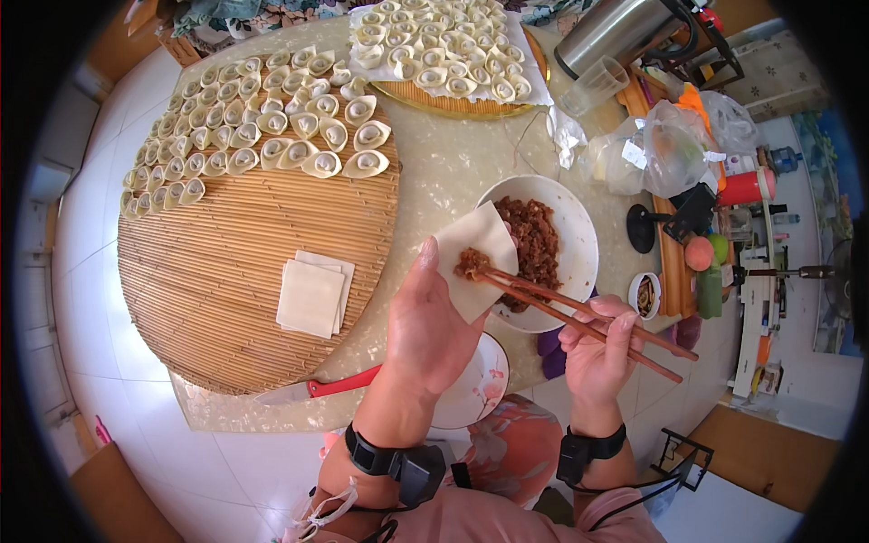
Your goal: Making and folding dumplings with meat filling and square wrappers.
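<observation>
My left hand holds up a square dough wrapper, thumb along its left edge. Wooden chopsticks rest in my right hand, their tips touching a small lump of minced meat filling on the wrapper. Behind the wrapper stands a white bowl with more minced filling in it; the wrapper hides part of the bowl. To the left, a short stack of square wrappers lies on a round slatted mat. Rows of folded dumplings cover the mat's far part.
Folded dumplings crowd a second, paper-lined mat at the back. A red-handled knife lies by the near mat edge, beside a floral plate. A steel kettle, a clear cup and plastic bags stand at right.
</observation>
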{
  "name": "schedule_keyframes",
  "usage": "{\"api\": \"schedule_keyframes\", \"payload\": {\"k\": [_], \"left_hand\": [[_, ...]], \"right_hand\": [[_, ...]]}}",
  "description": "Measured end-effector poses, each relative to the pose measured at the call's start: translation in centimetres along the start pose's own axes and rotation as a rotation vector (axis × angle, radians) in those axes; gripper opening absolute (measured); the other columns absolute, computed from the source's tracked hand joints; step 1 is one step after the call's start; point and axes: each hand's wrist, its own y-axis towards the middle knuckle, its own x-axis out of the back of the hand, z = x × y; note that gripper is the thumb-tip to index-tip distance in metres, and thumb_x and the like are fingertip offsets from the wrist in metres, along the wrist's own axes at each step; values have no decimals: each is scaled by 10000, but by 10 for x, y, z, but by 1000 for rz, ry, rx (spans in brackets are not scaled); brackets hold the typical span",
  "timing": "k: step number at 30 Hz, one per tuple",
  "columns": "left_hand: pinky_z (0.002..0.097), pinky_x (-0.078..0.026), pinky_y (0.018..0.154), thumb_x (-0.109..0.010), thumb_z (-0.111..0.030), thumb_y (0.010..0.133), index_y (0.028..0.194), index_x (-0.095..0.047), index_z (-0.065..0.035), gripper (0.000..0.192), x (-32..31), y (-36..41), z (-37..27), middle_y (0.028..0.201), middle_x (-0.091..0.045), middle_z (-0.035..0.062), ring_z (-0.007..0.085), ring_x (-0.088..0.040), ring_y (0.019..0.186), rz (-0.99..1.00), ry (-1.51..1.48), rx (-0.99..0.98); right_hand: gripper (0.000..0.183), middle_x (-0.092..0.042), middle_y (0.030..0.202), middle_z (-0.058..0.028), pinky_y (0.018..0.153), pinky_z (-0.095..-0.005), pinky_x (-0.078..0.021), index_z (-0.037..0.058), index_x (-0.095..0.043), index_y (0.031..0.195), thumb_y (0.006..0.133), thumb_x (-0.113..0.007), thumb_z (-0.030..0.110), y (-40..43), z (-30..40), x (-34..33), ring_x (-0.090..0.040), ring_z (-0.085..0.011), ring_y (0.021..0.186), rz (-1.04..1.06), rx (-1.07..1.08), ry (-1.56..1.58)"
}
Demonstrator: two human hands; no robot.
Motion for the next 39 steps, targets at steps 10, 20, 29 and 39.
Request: {"api": "schedule_keyframes", "payload": {"k": [10,20,29,39], "left_hand": [[408,-302,1005,-259,-280,939,1267,-369,9,451,9,3,-10,1266,-439,150,260,-414,1177,-61,-42,-158],[414,-342,1010,-264,-249,929,1277,-290,83,482,21,3,-30,1236,-427,240,313,-420,1174,22,-129,-404],[410,-356,1000,-292,-234,927,1278,-292,74,467,21,3,-31,1243,-422,231,311,-420,1177,19,-127,-396],[394,-380,977,-280,-237,929,1263,-305,75,458,20,3,-31,1217,-443,225,300,-445,1145,34,-121,-381]], "right_hand": [[353,-587,746,-126,438,-249,-455,-39,-551,963,944,-376,266,8,11,17,-567,-182,532,-164,-68,108],[314,-591,742,-111,522,-242,-519,-62,-585,932,909,-487,235,12,4,35,-603,-162,571,-110,-170,-392],[241,-609,756,-108,550,-229,-500,-52,-594,928,895,-516,173,22,-13,13,-608,-151,579,38,-115,-489],[260,-585,716,-92,529,-232,-505,-54,-585,916,904,-498,191,23,-1,18,-599,-151,564,-86,-152,-439]]}}
